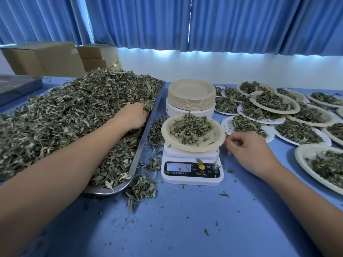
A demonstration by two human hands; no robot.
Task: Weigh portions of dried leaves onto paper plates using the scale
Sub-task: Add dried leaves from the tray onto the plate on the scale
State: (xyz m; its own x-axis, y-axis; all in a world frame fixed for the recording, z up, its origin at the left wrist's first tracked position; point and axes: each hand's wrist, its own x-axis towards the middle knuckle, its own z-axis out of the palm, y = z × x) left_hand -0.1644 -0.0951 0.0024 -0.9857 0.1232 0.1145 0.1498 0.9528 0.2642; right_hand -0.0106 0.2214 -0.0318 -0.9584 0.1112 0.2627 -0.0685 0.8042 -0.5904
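Scale [192, 167] sits mid-table, white, long axis running near-to-far, display end facing you. Display reads "5"; anything before that digit is too faint to tell. Right of the display there's an orange button [202, 167], then an "M". Chinese print under display & buttons is too small to read.

Paper plate [216, 140] rests level on the scale's far end, w/ a leaf portion [191, 127] heaped a bit far of its centre. A few bits lie on the scale face.

Your L hand [133, 115] is in the dried leaves [65, 117], by the right rim of the metal tray [143, 138], left of the scale. Fingers curl down into the pile, gripping a tuft. Tray's long axis runs near-to-far, leaning right toward the far end. Leaves are heaped above the rim, w/ some spilled on the blue table [185, 219] between tray & scale.

Your R hand [246, 147] is just right of the plate, knuckles up, fingers loosely curled, tips at the plate's right rim. Can't tell if they pinch the rim or only sit beside it.

Stack of empty plates [191, 95] stands just beyond the scale. Filled plates [274, 101] overlap across the right side. Cardboard boxes [46, 58] are far left, blue curtains [222, 21] behind.
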